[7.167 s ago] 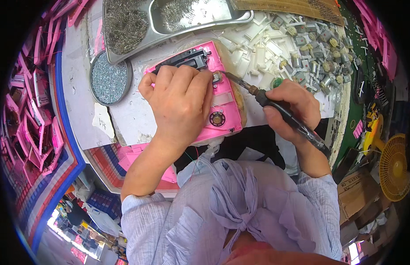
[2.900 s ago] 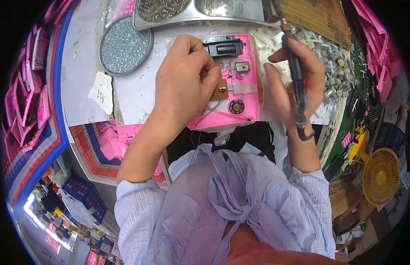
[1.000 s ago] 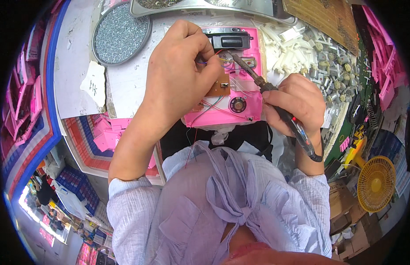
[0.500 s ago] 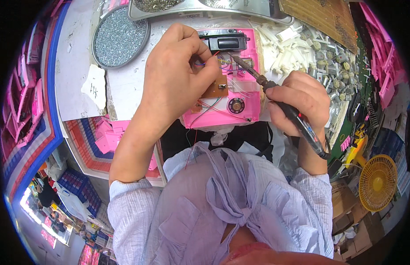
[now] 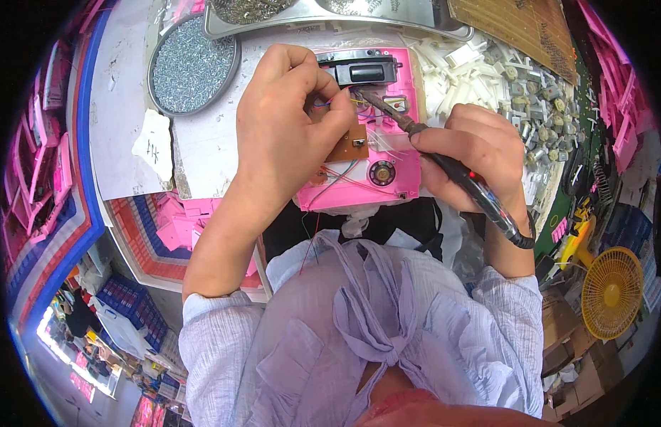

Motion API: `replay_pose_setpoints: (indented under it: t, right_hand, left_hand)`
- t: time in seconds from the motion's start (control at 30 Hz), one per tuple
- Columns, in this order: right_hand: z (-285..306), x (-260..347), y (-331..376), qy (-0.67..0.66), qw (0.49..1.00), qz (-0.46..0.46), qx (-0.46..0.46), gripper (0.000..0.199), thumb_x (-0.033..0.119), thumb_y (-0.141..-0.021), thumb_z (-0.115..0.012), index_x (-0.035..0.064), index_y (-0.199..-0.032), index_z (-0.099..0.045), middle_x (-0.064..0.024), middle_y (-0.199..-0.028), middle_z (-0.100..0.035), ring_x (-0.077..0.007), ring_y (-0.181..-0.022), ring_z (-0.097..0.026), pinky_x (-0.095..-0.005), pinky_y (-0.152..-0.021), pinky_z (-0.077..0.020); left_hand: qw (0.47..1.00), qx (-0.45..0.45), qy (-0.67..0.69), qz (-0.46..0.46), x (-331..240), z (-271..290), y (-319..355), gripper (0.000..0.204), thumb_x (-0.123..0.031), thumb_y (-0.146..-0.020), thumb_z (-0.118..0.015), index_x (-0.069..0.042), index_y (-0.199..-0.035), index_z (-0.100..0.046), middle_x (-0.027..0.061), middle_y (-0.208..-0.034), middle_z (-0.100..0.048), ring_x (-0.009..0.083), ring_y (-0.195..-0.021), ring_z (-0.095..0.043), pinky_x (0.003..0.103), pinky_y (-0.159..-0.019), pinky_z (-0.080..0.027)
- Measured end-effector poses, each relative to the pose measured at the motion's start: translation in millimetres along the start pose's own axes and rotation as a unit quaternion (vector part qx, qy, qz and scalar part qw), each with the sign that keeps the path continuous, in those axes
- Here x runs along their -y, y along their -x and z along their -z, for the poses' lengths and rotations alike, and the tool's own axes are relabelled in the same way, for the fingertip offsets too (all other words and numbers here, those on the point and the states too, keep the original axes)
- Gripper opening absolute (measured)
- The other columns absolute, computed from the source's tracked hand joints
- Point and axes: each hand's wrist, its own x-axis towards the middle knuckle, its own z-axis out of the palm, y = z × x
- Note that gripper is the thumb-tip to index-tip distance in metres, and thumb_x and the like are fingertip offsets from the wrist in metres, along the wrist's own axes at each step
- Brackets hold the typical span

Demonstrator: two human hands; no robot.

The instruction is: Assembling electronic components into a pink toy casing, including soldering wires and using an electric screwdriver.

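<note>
A pink plastic casing (image 5: 410, 165) lies on the bench, holding a small brown circuit board (image 5: 353, 147), a round speaker (image 5: 381, 172) and several thin coloured wires. Across its far end sits a black plastic part (image 5: 366, 73). My left hand (image 5: 287, 121) is over the casing's left side, thumb and forefinger pinched on a thin wire, mostly hidden by the fingers. In my right hand (image 5: 480, 153) is a soldering iron (image 5: 458, 174), held like a pen from the right. Its tip is among the wires beside my left fingertips, just below the black part.
A round tray of small screws (image 5: 193, 64) stands at far left, with a metal tray (image 5: 330, 27) along the back. White plastic pieces (image 5: 458, 82) and small motors (image 5: 540, 117) are heaped at right. A yellow fan (image 5: 611, 292) stands at lower right; pink parts fill a bin (image 5: 149, 252) at lower left.
My right hand and the soldering iron have shifted slightly left, bringing the tip closer to my left fingertips. My left hand keeps its pinch, with little movement.
</note>
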Motion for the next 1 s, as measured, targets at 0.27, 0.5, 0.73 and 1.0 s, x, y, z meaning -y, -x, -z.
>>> replay_pose_setpoints:
  t: [0.27, 0.5, 0.73, 1.0]
  right_hand:
    - [-1, -1, -1, 0.008, 1.000, 0.004, -0.004, 0.035, -0.004, -0.065, -0.074, 0.0021, -0.099, -0.069, -0.0045, -0.059, -0.050, -0.0214, -0.048, -0.047, -0.0344, -0.046, -0.0342]
    - [0, 0, -3, 0.015, 1.000, 0.006, 0.006, 0.033, -0.002, -0.067, -0.075, 0.0020, -0.099, -0.070, -0.0044, -0.059, -0.050, -0.0210, -0.049, -0.047, -0.0343, -0.046, -0.0339]
    - [0, 1, -2, 0.015, 1.000, 0.001, -0.002, 0.029, -0.001, -0.067, -0.075, 0.0021, -0.096, -0.070, -0.0047, -0.060, -0.051, -0.0210, -0.049, -0.048, -0.0342, -0.047, -0.0346]
    - [9, 12, 1, 0.029, 0.999, -0.030, 0.016, 0.033, -0.005, -0.062, -0.077, 0.0043, -0.094, -0.072, -0.0031, -0.060, -0.052, -0.0214, -0.051, -0.049, -0.0329, -0.048, -0.0384]
  left_hand:
    - [1.000, -0.014, -0.003, -0.003, -1, -5, 3, 0.012, -0.002, -0.077, -0.077, 0.000, -0.080, -0.065, 0.0082, -0.096, -0.060, 0.0178, -0.075, -0.062, 0.028, -0.064, -0.052]
    - [0.999, -0.022, -0.022, -0.027, 0, -6, 3, 0.012, 0.000, -0.077, -0.076, 0.001, -0.078, -0.064, 0.0082, -0.096, -0.059, 0.0171, -0.074, -0.062, 0.028, -0.063, -0.053]
    - [0.998, -0.033, -0.023, -0.037, 1, -8, 3, 0.013, 0.001, -0.076, -0.075, 0.001, -0.078, -0.063, 0.0082, -0.095, -0.059, 0.0167, -0.072, -0.062, 0.028, -0.062, -0.053]
    - [0.999, -0.035, -0.024, -0.030, 1, -8, 4, 0.013, -0.002, -0.077, -0.076, 0.001, -0.078, -0.063, 0.0076, -0.095, -0.059, 0.0164, -0.071, -0.061, 0.028, -0.061, -0.052]
